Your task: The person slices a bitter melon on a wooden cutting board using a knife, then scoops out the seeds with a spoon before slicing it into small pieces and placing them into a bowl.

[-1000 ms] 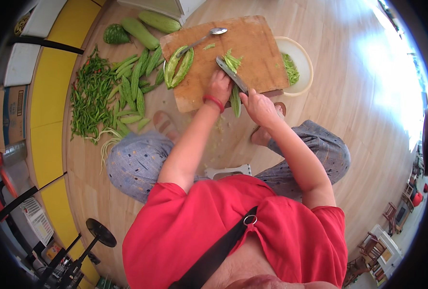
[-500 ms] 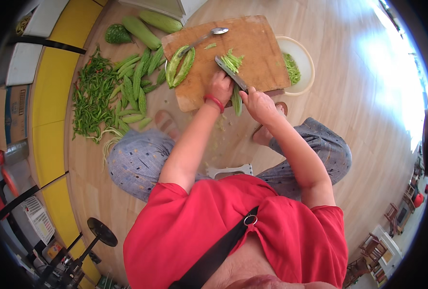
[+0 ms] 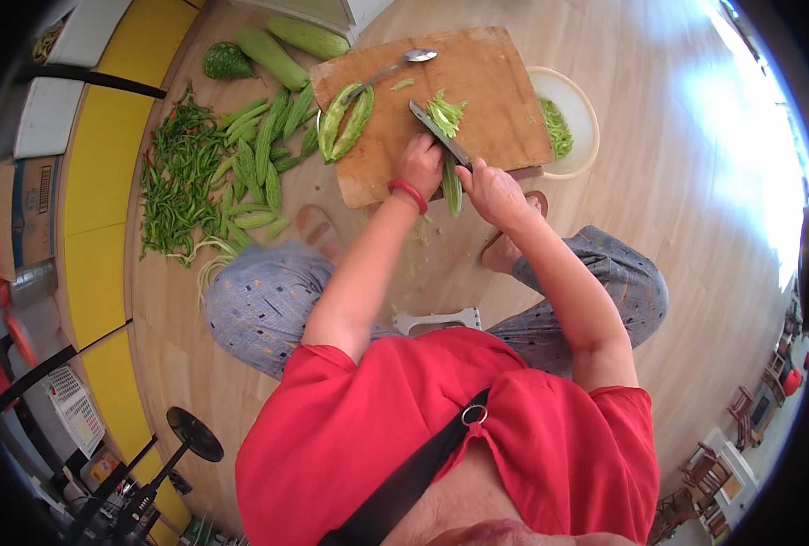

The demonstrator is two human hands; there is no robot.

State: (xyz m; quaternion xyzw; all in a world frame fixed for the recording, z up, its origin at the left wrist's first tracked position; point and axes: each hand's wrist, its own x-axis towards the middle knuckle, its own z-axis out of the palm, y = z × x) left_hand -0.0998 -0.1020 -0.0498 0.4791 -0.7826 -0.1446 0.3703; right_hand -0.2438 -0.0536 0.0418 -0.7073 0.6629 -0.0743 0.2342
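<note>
Down on the wooden floor (image 3: 659,300), the person sits over a wooden cutting board (image 3: 486,91). The left hand (image 3: 421,164) closes its grip round a long green gourd piece (image 3: 452,189) at the near edge of the board, the piece hanging off toward the floor. The right hand (image 3: 493,191) is wrapped shut on the handle of a knife (image 3: 436,132), whose blade lies across the board next to a small heap of green slices (image 3: 444,111). A split gourd half (image 3: 347,121) rests on the left part of the board, with a metal spoon (image 3: 395,65) above it. A pale round bowl (image 3: 579,100) holding green cuttings touches the board's right side.

Left of the board, loose on the floor, lie whole gourds (image 3: 277,55), a pile of small gourds (image 3: 259,164) and a spread of thin green chillies (image 3: 172,182). At the far left edge a brown cardboard box (image 3: 24,214) with a pale rectangular label stands beside yellow floor panels (image 3: 95,182); what the label says cannot be made out.
</note>
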